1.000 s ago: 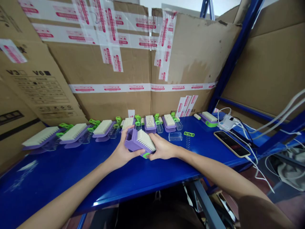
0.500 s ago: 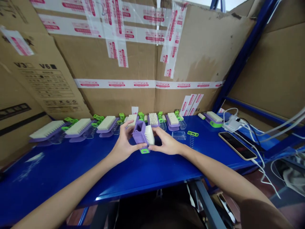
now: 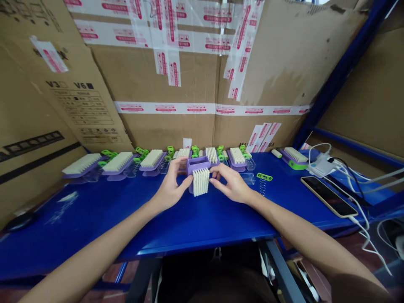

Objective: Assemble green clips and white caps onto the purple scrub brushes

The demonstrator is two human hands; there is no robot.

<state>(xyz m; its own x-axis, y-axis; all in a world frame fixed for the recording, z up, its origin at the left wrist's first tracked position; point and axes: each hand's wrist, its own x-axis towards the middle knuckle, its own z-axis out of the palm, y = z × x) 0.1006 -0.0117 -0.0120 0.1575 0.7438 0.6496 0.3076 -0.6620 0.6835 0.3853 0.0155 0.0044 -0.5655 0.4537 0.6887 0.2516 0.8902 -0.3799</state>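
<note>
A purple brush (image 3: 200, 176) with white bristles stands on end on the blue table (image 3: 195, 219), bristles facing me, its open purple end up. My left hand (image 3: 172, 185) grips its left side with thumb and fingers. My right hand (image 3: 230, 183) pinches its right side. Both hands are closed on this brush.
A row of purple brushes (image 3: 116, 162) with green parts and clear pieces lines the back of the table against cardboard boxes (image 3: 189, 84). A clear piece (image 3: 248, 178), a green clip with spring (image 3: 264, 179), a phone (image 3: 328, 195) and white cables (image 3: 362, 210) lie to the right.
The brush has been turned from lying sideways in my hands to standing on end with bristles toward me. The camera has shifted, so the scene sits further right and lower.
</note>
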